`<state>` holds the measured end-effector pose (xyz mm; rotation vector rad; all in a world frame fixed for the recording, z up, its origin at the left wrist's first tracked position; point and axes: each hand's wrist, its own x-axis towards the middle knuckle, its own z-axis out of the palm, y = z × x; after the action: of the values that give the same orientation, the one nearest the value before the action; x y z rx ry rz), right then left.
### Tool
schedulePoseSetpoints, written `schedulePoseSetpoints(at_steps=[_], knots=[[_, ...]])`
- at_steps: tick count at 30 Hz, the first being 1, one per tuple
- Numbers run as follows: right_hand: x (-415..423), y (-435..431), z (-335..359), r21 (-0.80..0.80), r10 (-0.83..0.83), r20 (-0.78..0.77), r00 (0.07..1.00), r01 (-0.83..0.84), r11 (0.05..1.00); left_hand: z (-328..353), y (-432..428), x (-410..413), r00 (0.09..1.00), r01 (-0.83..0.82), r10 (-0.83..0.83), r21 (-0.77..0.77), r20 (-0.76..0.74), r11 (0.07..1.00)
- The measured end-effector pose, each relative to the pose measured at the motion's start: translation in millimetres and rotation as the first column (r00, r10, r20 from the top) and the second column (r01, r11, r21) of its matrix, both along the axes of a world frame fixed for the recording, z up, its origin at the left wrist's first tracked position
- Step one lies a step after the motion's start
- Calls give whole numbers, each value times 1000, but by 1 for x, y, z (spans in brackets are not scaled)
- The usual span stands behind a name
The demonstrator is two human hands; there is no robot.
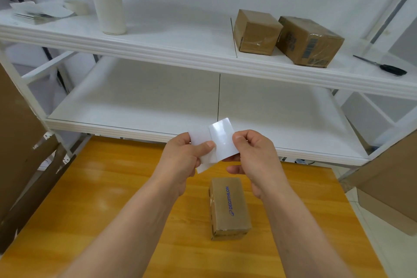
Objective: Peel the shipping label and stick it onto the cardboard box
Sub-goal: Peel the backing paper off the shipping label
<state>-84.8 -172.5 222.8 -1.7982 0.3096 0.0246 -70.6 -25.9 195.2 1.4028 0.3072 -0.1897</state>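
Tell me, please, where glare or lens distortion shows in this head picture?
Head view: glare streaks the glossy sheet pinched by the right hand, while the piece by the left hand looks matte; shelf edges bow from the wide lens; tape on the far box glints.

My view is bright and evenly lit; glare streaks the glossy label [222, 138], and shelf [180, 52] edges beyond it bow.

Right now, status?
Left hand and right hand pinching label, mid-peel. Box on table below, bare. Nothing in the way.
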Motion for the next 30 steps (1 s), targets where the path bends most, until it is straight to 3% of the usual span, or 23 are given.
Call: schedulePoseSetpoints(at_steps=[11, 20, 30], knots=[[1, -1, 2, 56, -31, -1, 1000, 31, 998, -1, 6, 2, 998, -48, 51, 77, -32, 996], [-2, -1, 5, 62, -32, 21, 999, 31, 998, -2, 6, -1, 998, -18, 15, -43, -54, 999], [-9, 2, 5, 55, -16, 25, 1000, 14, 998, -2, 8, -6, 995, -28, 22, -65, -94, 997]])
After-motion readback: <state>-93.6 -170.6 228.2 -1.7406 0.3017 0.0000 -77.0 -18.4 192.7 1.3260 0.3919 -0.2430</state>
